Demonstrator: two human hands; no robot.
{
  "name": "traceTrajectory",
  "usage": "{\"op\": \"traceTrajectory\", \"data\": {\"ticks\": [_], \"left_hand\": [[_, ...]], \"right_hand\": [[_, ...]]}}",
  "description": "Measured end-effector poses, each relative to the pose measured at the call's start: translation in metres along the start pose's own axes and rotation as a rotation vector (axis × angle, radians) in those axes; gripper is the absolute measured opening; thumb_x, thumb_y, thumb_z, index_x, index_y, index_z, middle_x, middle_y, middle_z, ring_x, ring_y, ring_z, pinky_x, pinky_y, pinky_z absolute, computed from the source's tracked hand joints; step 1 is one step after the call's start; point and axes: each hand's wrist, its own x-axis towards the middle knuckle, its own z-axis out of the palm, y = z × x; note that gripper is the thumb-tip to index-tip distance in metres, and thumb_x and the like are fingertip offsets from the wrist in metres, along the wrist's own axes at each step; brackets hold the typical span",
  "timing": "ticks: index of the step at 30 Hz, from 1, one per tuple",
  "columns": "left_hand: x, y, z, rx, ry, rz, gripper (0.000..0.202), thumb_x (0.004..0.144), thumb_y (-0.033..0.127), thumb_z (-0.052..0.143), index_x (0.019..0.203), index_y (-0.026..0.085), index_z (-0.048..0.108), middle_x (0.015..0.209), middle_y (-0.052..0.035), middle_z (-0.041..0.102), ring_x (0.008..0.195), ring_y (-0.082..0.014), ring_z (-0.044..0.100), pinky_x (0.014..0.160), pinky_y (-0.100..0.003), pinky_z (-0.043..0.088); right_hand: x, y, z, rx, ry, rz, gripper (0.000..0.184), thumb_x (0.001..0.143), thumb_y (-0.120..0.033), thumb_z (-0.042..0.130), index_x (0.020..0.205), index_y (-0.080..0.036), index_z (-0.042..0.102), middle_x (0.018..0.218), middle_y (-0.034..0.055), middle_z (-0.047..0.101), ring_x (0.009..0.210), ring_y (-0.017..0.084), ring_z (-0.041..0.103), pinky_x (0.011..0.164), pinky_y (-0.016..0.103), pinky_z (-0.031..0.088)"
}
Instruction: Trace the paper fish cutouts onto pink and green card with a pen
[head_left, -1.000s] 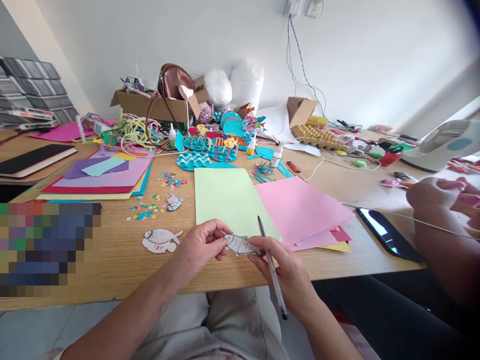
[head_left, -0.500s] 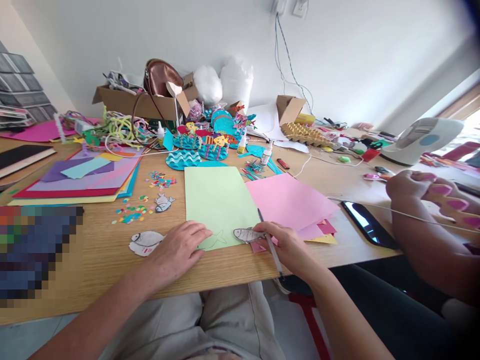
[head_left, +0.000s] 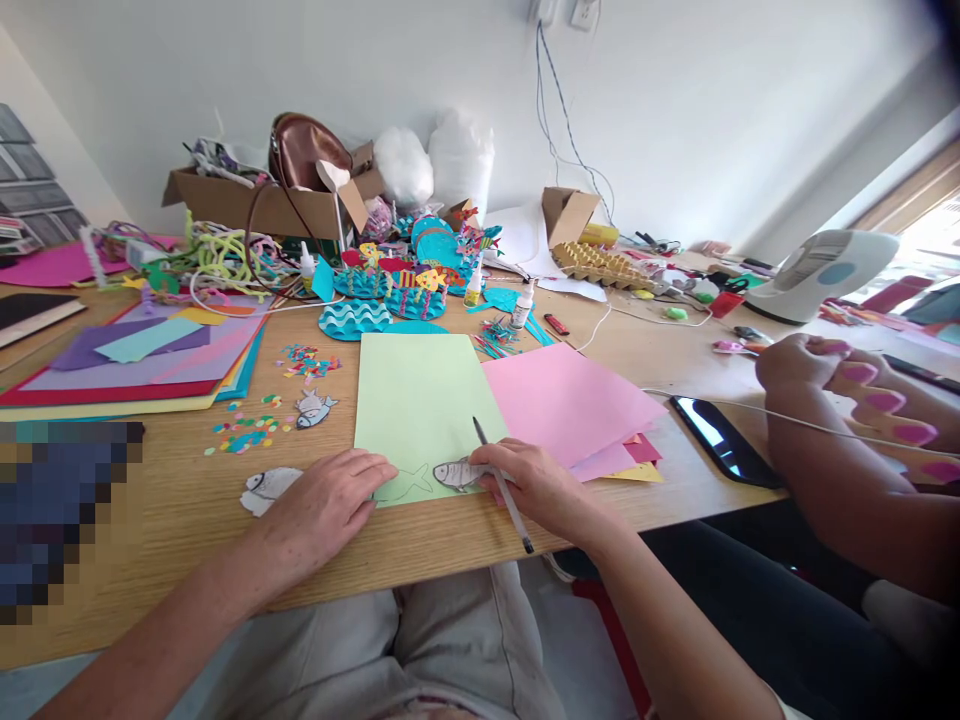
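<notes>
A light green paper sheet [head_left: 420,400] lies on the wooden table [head_left: 187,520] in front of me. My left hand [head_left: 326,505] rests flat on the table at the sheet's lower left corner, fingers spread, holding nothing. My right hand [head_left: 536,490] presses a grey paper fish cutout [head_left: 456,472] onto the sheet's lower right corner and holds a pen [head_left: 501,485] between its fingers. A pencilled fish outline [head_left: 411,480] shows on the sheet between my hands. Another fish cutout [head_left: 262,488] lies left of my left hand.
Pink sheets [head_left: 570,405] overlap to the right, then a phone [head_left: 716,440]. Another person's hands [head_left: 847,385] work at the far right. Coloured paper stack [head_left: 135,355], confetti [head_left: 247,430], a small fish [head_left: 313,407], blue wave crafts [head_left: 356,318], glue bottles and a cardboard box [head_left: 255,205] crowd the back.
Both hands held the fish cutout in the air; now the left hand has let go and lies on the table, and the right has laid the fish on the green sheet.
</notes>
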Motion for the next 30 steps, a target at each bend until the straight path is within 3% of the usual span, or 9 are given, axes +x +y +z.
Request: {"op": "traceTrajectory", "data": {"ticks": [4,7,11,14,18,21,23,26,30], "left_hand": [[-0.003,-0.006,0.001,-0.073,0.05,-0.042,0.034,0.078,0.01,0.044,0.105,0.02,0.063,0.109,-0.006,0.065,0.104,-0.0222,0.058,0.093,-0.035,0.046],[0.003,-0.016,-0.008,-0.25,0.16,-0.173,0.03,0.08,0.024,0.046,0.103,0.021,0.064,0.109,-0.0066,0.065,0.1,-0.0242,0.059,0.091,-0.038,0.047],[0.024,-0.033,-0.034,-0.833,0.333,-0.446,0.033,0.07,0.029,0.062,0.103,0.024,0.061,0.11,-0.0056,0.062,0.106,-0.0248,0.056,0.09,-0.037,0.045],[0.044,-0.047,-0.051,-1.339,0.479,-0.684,0.03,0.069,0.019,0.065,0.098,0.02,0.059,0.102,-0.0054,0.061,0.101,-0.019,0.057,0.089,-0.032,0.044],[0.071,-0.064,-0.054,-1.421,0.535,-0.774,0.028,0.071,0.005,0.057,0.095,0.019,0.056,0.08,-0.001,0.06,0.081,-0.0124,0.06,0.082,-0.028,0.046],[0.088,-0.074,-0.047,-1.441,0.543,-0.807,0.026,0.074,0.003,0.057,0.096,0.018,0.057,0.076,0.0002,0.058,0.073,-0.0105,0.06,0.076,-0.025,0.048],[0.097,-0.078,-0.043,-1.45,0.538,-0.831,0.021,0.082,0.012,0.058,0.102,0.016,0.057,0.087,-0.0025,0.06,0.078,-0.0127,0.06,0.075,-0.028,0.05],[0.106,-0.083,-0.041,-1.454,0.509,-0.865,0.029,0.089,0.03,0.054,0.114,0.015,0.053,0.111,-0.008,0.057,0.092,-0.0192,0.059,0.078,-0.038,0.052],[0.11,-0.092,-0.043,-1.447,0.461,-0.877,0.032,0.089,0.032,0.054,0.117,0.015,0.052,0.116,-0.009,0.055,0.098,-0.0212,0.058,0.081,-0.041,0.051]], "right_hand": [[-0.002,0.001,0.003,-0.015,-0.002,-0.006,0.019,0.085,-0.012,0.054,0.102,-0.016,0.062,0.089,0.0083,0.068,0.085,0.02,0.061,0.072,0.029,0.045],[-0.002,0.0,0.005,-0.018,-0.006,0.016,0.02,0.085,-0.012,0.054,0.103,-0.016,0.062,0.091,0.0087,0.067,0.087,0.021,0.061,0.073,0.029,0.045],[-0.002,-0.001,0.007,-0.025,0.001,0.029,0.02,0.085,-0.012,0.053,0.102,-0.016,0.062,0.09,0.0083,0.067,0.087,0.021,0.061,0.072,0.03,0.046],[-0.004,-0.002,0.008,-0.024,0.019,0.038,0.022,0.084,-0.011,0.053,0.103,-0.016,0.062,0.09,0.0081,0.067,0.088,0.021,0.06,0.073,0.03,0.046],[-0.006,-0.003,0.011,-0.007,0.042,0.057,0.024,0.084,-0.011,0.052,0.104,-0.017,0.062,0.091,0.008,0.067,0.088,0.021,0.06,0.073,0.031,0.046],[-0.007,-0.002,0.013,0.021,0.076,0.055,0.024,0.084,-0.01,0.051,0.103,-0.018,0.063,0.09,0.0079,0.067,0.088,0.021,0.06,0.074,0.032,0.046],[-0.007,-0.001,0.015,0.048,0.106,0.052,0.024,0.084,-0.01,0.051,0.102,-0.019,0.063,0.089,0.0073,0.067,0.087,0.021,0.06,0.073,0.032,0.046],[-0.009,0.001,0.019,0.091,0.149,0.042,0.023,0.084,-0.01,0.05,0.1,-0.02,0.063,0.087,0.0065,0.067,0.085,0.021,0.06,0.072,0.031,0.047],[-0.01,0.003,0.022,0.138,0.178,0.051,0.021,0.084,-0.01,0.051,0.1,-0.019,0.062,0.087,0.0065,0.066,0.084,0.02,0.06,0.072,0.031,0.047]]}}
